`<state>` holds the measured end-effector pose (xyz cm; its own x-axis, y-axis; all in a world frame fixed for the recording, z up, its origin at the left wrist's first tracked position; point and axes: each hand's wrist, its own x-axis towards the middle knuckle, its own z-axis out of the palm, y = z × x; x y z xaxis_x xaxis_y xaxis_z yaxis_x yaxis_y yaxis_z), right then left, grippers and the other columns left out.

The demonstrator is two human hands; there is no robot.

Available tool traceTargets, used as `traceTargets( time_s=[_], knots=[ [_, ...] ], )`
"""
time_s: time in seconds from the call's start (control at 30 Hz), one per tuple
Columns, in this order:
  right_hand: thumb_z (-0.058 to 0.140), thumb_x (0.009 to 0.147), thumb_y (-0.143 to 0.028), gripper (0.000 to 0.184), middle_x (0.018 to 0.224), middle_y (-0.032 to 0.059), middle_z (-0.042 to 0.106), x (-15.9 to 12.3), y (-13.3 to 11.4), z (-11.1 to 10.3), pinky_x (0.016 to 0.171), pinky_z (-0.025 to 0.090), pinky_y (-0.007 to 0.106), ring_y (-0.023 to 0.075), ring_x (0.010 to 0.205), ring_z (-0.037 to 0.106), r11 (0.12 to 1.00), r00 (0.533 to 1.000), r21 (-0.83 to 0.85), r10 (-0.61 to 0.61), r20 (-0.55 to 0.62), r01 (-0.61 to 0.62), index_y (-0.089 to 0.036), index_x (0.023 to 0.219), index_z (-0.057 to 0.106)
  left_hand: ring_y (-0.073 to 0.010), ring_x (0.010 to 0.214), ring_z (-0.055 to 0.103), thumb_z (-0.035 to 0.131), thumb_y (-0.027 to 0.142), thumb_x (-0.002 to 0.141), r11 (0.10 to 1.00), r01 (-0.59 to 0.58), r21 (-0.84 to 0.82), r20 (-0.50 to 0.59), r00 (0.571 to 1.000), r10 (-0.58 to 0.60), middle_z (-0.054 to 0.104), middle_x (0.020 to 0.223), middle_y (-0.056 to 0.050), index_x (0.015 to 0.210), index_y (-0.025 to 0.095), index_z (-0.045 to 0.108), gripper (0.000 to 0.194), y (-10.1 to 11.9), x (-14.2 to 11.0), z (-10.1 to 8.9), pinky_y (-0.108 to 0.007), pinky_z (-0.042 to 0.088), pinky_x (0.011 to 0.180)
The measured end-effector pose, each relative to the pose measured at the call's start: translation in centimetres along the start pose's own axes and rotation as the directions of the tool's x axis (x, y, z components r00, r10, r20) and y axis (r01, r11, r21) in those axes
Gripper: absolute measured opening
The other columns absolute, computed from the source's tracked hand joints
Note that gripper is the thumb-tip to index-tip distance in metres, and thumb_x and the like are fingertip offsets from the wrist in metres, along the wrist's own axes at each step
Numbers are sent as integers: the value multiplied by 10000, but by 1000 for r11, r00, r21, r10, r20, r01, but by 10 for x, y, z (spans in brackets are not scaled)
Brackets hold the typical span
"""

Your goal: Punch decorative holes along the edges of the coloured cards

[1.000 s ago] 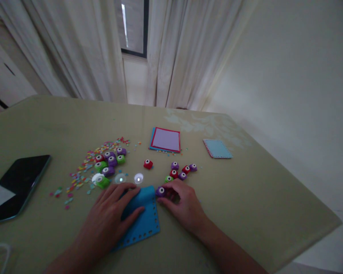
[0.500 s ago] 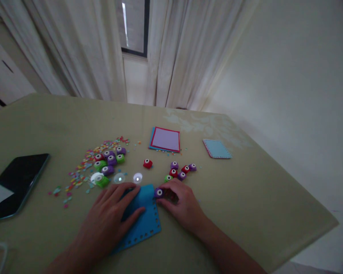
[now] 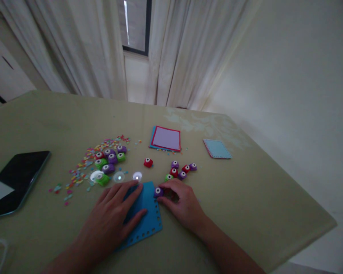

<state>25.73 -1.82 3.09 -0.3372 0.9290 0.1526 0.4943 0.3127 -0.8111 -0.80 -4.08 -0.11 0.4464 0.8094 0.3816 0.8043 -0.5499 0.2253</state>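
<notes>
A blue sheet of paper (image 3: 145, 213) lies in front of me, with a row of small punched holes along its right and lower edges. My left hand (image 3: 118, 213) rests on it with the fingers spread flat, covering its left part. At the sheet's upper right edge sits a small purple craft punch (image 3: 158, 191). My right hand (image 3: 181, 199) pinches this punch between thumb and fingers. Just beyond my right hand stand several more punches (image 3: 174, 172) in red, purple and green. One red punch (image 3: 148, 162) stands alone farther left.
Left of centre is a group of punches (image 3: 108, 168) amid scattered paper confetti (image 3: 87, 156). Round clear discs (image 3: 119, 177) lie nearby. Stacked coloured sheets (image 3: 167, 138) and a light blue card with a punched edge (image 3: 218, 148) lie farther back. A dark tablet (image 3: 23, 173) is at left.
My left hand has shifted very slightly on the blue sheet. The purple punch stays at the sheet's edge in my right hand; the view has moved a little.
</notes>
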Motion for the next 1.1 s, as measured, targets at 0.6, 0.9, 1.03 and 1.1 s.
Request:
traceTargets(
  time_s=[0.6,0.9,1.03,1.1],
  knots=[
    [825,929,-233,245,1086,69,793,-1,-3,-2,916,565,354,230,984,729,1000,1000,-27,-12,4,13,-217,1169,781,-344,1262,628,629,597,1030,1000,-1,14,-2,1000,1,666,1458,-94,1490,271,611,564,2,-1,0,-521,480,1066],
    [777,972,-220,253,1153,75,810,-1,-3,-1,1010,560,391,240,1068,741,1000,1000,-16,-18,15,18,-223,1225,786,-353,1283,612,642,591,1025,1000,-10,-10,-1,1000,10,640,1480,-92,1498,297,600,558,3,0,-2,-531,476,1074],
    [755,977,-197,269,1181,84,811,0,-2,-2,1027,556,397,245,1100,739,999,998,-20,-48,28,48,-208,1244,780,-352,1290,610,657,586,1017,1000,-3,-17,11,1000,3,632,1495,-88,1502,320,601,556,3,0,-2,-528,476,1075],
    [735,981,-181,279,1189,83,810,-1,-1,-2,1019,560,388,239,1101,739,998,998,-19,-60,31,61,-209,1255,777,-353,1286,613,657,587,1016,1000,0,-17,7,1000,0,635,1490,-86,1492,324,613,546,4,-1,-3,-528,474,1077]
  ],
)
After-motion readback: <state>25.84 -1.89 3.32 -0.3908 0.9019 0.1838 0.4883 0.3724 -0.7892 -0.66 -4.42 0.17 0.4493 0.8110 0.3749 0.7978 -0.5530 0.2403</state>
